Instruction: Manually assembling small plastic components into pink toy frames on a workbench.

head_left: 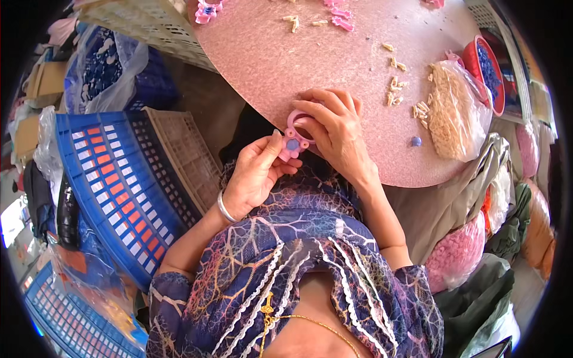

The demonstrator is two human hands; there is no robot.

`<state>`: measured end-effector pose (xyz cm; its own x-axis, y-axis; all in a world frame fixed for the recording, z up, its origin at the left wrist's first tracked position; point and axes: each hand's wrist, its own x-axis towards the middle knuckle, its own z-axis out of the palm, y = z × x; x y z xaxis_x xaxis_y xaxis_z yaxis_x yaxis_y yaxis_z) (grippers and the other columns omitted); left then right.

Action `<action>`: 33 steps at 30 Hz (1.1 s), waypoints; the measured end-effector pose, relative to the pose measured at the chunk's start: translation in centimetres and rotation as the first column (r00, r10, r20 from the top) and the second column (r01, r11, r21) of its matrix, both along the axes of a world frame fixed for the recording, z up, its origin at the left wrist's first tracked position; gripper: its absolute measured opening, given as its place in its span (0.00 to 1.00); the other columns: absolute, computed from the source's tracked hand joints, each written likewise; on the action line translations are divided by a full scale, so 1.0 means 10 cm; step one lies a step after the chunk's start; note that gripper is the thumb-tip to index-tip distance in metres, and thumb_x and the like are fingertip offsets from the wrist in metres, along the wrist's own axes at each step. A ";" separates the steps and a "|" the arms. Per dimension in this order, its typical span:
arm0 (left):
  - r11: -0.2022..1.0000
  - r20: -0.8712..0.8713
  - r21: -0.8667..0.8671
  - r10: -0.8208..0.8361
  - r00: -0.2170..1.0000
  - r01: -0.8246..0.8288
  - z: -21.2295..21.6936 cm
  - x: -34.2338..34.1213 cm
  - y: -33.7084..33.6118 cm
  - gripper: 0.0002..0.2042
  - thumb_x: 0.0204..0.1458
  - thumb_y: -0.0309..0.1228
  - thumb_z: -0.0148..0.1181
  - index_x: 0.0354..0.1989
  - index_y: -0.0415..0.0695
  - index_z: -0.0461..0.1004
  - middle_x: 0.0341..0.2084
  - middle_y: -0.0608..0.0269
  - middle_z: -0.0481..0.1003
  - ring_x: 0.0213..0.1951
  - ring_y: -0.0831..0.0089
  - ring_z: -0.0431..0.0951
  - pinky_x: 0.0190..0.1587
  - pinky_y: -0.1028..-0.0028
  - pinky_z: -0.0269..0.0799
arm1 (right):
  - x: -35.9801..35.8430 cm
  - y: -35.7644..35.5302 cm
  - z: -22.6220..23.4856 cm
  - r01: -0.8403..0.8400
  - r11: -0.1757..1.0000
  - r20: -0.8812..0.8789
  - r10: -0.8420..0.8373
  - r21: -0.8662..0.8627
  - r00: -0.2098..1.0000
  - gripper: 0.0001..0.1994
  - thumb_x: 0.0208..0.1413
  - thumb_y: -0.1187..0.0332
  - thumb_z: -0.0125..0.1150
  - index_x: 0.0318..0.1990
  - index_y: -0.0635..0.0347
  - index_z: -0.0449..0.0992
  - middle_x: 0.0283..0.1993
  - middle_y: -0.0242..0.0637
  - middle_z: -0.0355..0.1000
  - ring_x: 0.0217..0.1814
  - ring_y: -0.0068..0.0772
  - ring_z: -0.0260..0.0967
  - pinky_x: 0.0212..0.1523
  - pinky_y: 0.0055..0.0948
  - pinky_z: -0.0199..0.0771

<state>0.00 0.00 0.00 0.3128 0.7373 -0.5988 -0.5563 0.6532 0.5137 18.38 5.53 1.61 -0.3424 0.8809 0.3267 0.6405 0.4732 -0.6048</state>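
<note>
Between my two hands, at the table's near edge, is a pink plastic toy part with a round ring at one end and a blue piece [292, 144] set in its body [289, 155]. My left hand [258, 170] pinches the lower end of the part between thumb and fingers. On the ring end, the fingers of my right hand [337, 128] are curled round and through the loop, hiding some of it. A small blue piece [416, 141] lies on the table to the right.
On the pinkish round table [280, 65] lie several cream-coloured pieces [395, 83], more pink parts [341, 21], a clear bag of cream pieces [450, 113] and a red basket of blue pieces [482, 65]. Blue crates [89, 185] stand at my left.
</note>
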 end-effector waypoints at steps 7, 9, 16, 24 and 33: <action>0.905 -0.775 0.274 0.007 0.632 0.326 -0.06 0.00 0.00 0.17 0.58 0.43 0.62 0.36 0.39 0.72 0.31 0.61 0.77 0.27 0.77 0.75 0.27 0.78 0.70 | 0.00 0.03 -0.03 0.012 0.998 0.002 -0.012 0.066 1.000 0.14 0.48 0.62 0.68 0.44 0.48 0.82 0.48 0.29 0.74 0.52 0.37 0.67 0.56 0.40 0.59; 0.524 -0.716 0.668 0.647 0.262 0.528 -0.07 0.03 0.05 0.14 0.53 0.35 0.69 0.38 0.37 0.74 0.32 0.59 0.76 0.29 0.72 0.75 0.29 0.74 0.71 | -0.02 0.04 -0.03 0.021 0.997 0.005 -0.021 0.074 1.000 0.13 0.48 0.62 0.68 0.43 0.48 0.82 0.47 0.28 0.74 0.51 0.37 0.67 0.56 0.40 0.59; 0.221 -0.611 0.687 0.691 0.385 0.693 -0.04 -0.01 0.17 0.28 0.39 0.39 0.77 0.47 0.36 0.77 0.37 0.59 0.73 0.36 0.62 0.74 0.41 0.64 0.71 | -0.02 0.06 -0.03 0.047 0.996 -0.004 -0.047 0.077 0.999 0.13 0.46 0.62 0.68 0.42 0.47 0.82 0.45 0.28 0.74 0.50 0.37 0.67 0.54 0.40 0.60; 0.321 -0.644 0.642 0.719 0.263 0.696 -0.06 0.21 0.33 0.20 0.42 0.28 0.75 0.44 0.34 0.78 0.25 0.60 0.70 0.28 0.63 0.73 0.31 0.65 0.70 | 0.03 0.01 -0.03 0.169 0.984 -0.136 -0.160 0.050 0.978 0.16 0.49 0.72 0.65 0.48 0.57 0.78 0.48 0.37 0.74 0.54 0.43 0.68 0.57 0.42 0.63; 0.344 -0.666 0.597 0.716 0.209 0.724 0.01 0.29 0.43 0.20 0.41 0.31 0.76 0.43 0.36 0.79 0.24 0.63 0.69 0.25 0.67 0.73 0.28 0.67 0.68 | 0.90 0.04 0.08 0.711 0.698 0.023 -0.715 0.083 0.699 0.09 0.48 0.75 0.69 0.39 0.59 0.79 0.36 0.40 0.75 0.40 0.43 0.72 0.45 0.39 0.70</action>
<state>2.89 4.28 0.10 0.2062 0.8416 0.4992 0.6942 -0.4854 0.5315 27.43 5.97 2.46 0.3625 0.8462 0.3905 0.8299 -0.1024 -0.5485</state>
